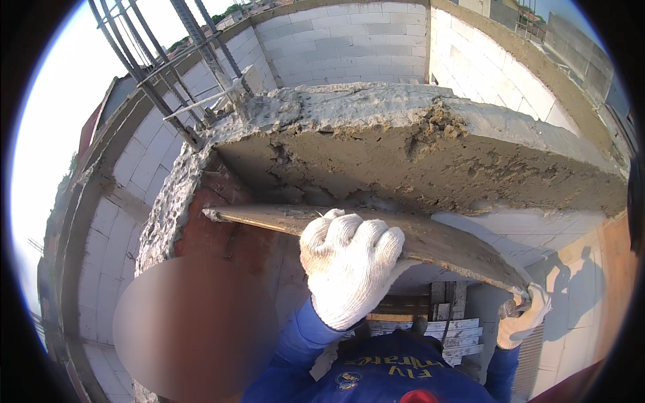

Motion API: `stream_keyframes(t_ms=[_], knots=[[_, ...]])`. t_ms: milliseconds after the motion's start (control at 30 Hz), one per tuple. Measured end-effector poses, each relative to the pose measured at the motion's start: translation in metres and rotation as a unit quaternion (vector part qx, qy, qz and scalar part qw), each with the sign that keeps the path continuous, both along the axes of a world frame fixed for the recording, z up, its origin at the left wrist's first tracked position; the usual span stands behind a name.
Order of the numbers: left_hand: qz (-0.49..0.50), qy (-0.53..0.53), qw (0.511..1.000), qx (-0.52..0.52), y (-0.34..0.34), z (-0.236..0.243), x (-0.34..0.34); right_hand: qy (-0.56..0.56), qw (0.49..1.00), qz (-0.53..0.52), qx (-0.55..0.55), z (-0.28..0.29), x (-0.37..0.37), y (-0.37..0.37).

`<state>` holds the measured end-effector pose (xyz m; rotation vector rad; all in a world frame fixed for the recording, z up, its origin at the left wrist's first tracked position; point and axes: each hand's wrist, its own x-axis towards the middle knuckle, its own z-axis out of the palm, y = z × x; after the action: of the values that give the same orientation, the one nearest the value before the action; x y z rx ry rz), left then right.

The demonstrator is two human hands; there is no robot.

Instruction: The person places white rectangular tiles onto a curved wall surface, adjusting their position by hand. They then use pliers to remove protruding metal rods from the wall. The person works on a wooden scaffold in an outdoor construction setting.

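Observation:
My left hand [353, 262], in a white knit glove, is closed over the upper edge of a long wooden formwork board [443, 245]. The board is smeared with cement and stands a little off the side of a fresh-looking grey concrete beam [322, 161]. At the board's right end, my gloved right hand [526, 319] is closed round a hammer [509, 309], whose dark blunt head shows beside the fingers. Its handle is mostly hidden by the glove.
Steel rebar [161, 64] sticks up at the beam's left end. White block walls [342, 43] stand beyond it. Below me lie wooden planks [457, 332]. A reddish formwork panel [222, 201] meets the beam at left. A blurred disc hides the lower left.

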<state>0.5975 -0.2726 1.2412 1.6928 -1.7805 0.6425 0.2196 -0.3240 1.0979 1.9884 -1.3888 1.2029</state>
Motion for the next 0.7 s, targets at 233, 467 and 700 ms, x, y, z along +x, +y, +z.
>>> stream_keyframes(t_ms=[233, 467, 700], knots=[[-0.030, -0.059, 0.995, 0.077, 0.035, -0.096, -0.031, -0.007, 0.973, 0.053, 0.227, -0.131, -0.008, 0.040], [-0.104, -0.104, 0.973, 0.178, 0.013, -0.143, -0.037, -0.052, 0.897, 0.050, 0.435, -0.233, 0.012, 0.054], [-0.066, 0.032, 0.970, 0.231, 0.020, -0.204, -0.057, 0.083, 0.918, 0.029, 0.387, -0.197, -0.050, 0.032]])
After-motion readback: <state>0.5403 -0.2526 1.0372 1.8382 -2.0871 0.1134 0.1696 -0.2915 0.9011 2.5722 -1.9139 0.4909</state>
